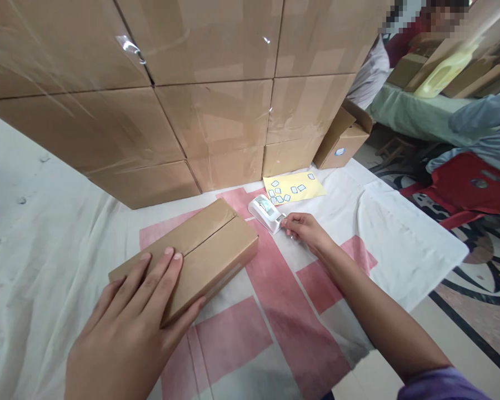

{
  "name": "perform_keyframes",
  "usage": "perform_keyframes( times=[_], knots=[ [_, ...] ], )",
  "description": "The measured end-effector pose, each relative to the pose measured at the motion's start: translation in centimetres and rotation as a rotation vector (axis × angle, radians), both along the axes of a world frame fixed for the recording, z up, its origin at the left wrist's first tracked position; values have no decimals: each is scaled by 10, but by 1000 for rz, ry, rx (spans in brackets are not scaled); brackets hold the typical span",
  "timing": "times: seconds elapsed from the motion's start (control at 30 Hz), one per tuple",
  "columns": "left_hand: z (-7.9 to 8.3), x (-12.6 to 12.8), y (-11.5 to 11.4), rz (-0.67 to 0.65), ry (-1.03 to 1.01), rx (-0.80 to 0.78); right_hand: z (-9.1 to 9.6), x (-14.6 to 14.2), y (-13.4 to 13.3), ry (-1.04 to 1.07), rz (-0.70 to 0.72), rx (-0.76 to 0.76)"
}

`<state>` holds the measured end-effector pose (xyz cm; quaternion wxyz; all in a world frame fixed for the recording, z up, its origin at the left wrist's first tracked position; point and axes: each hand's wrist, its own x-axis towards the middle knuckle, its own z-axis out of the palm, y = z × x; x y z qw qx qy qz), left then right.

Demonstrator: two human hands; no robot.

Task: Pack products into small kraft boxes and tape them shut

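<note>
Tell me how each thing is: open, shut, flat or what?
Small box: closed
White gadget: touched at one end
Yellow sheet: lying flat
Stacked boxes: piled together
Stickered box: top open
Left hand: spread on small box
Right hand: pinching at gadget's end

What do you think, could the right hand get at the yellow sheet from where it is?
Probably yes: the yellow sheet lies just beyond the right hand, with only cloth seen between them. The white device at its fingertips sits nearer the sheet's left end.

Packing workshop, stacked taped cartons point(216, 116), cloth-covered table point(404, 250)
</note>
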<state>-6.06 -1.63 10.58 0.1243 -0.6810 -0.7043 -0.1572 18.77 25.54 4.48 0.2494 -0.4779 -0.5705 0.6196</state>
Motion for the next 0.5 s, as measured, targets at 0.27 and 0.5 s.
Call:
perform_keyframes(
  times=[0.27,0.5],
  knots=[
    [4,7,7,49,169,14,-2,3,0,8,36,12],
    [7,5,6,13,232,8,0,3,0,12,49,10]
  ],
)
